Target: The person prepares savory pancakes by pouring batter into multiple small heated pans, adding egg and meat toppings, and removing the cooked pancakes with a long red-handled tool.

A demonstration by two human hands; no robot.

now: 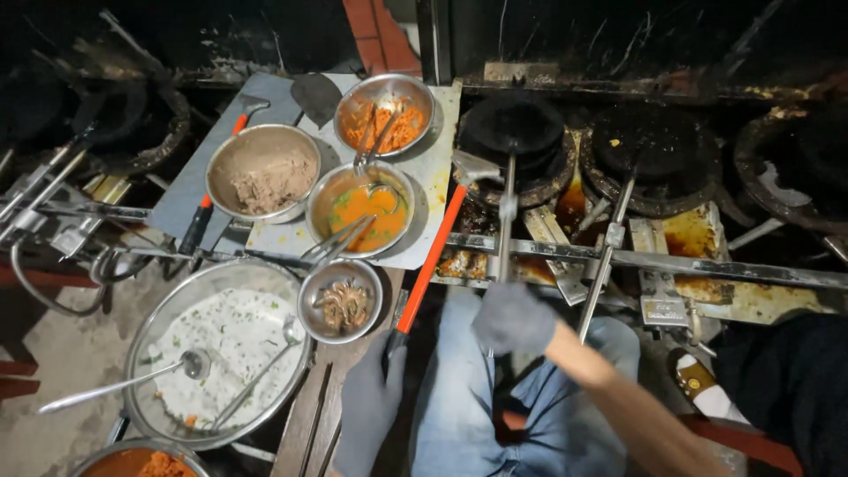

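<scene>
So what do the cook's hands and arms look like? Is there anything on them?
Both hands wear soft dark grey gloves that cover every finger. The left hand has its glove pulled up past the wrist. The right hand has a glove ending at the wrist, and the arm behind it is bare, with no sleeve showing.

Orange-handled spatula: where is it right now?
In the head view the orange-handled spatula runs diagonally at centre, its blade beside the left black burner, its lower handle end in the gloved left hand, right of the orange-curry bowl.
</scene>
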